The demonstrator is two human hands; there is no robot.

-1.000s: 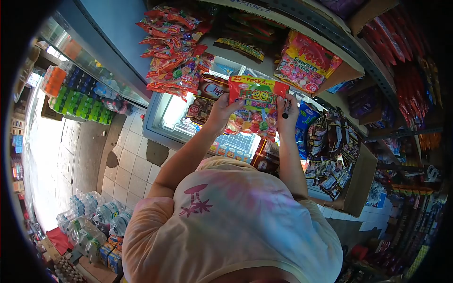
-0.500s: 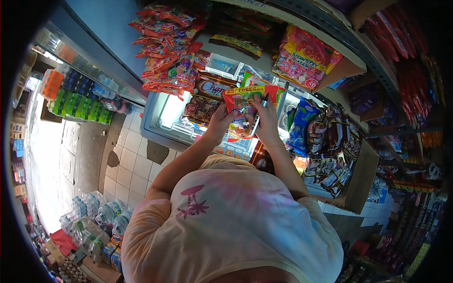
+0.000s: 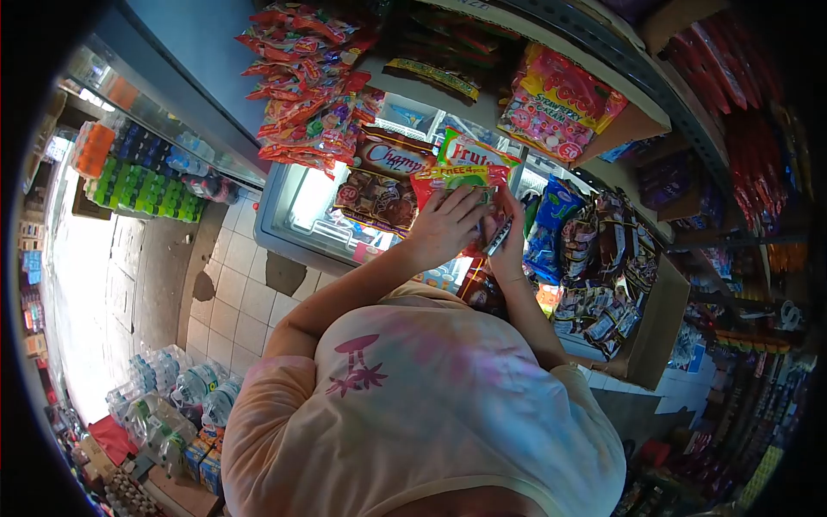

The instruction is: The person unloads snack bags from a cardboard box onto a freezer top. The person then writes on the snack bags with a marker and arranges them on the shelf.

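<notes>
A red candy bag with "FREE" along its top stands over the lit freezer. My left hand lies across its front with the fingers stretched out, hiding most of the print. At the bag's right side, my right hand is closed around its edge, with a marker pen slanting in the same grip. Just behind is a green and white "Fruto" bag. A brown "Champ" candy bag lies left of it, above another brown candy bag.
Red candy packs hang at the upper left. A pink strawberry candy bag sits on the shelf above. To the right, a cardboard box stands beside blue and brown packs. Bottled water packs are on the lower left.
My left hand has moved from the bag's left edge onto its front, fingers now spread. My right hand has shifted slightly right and down with the marker pen. More of the "Fruto" bag shows.
</notes>
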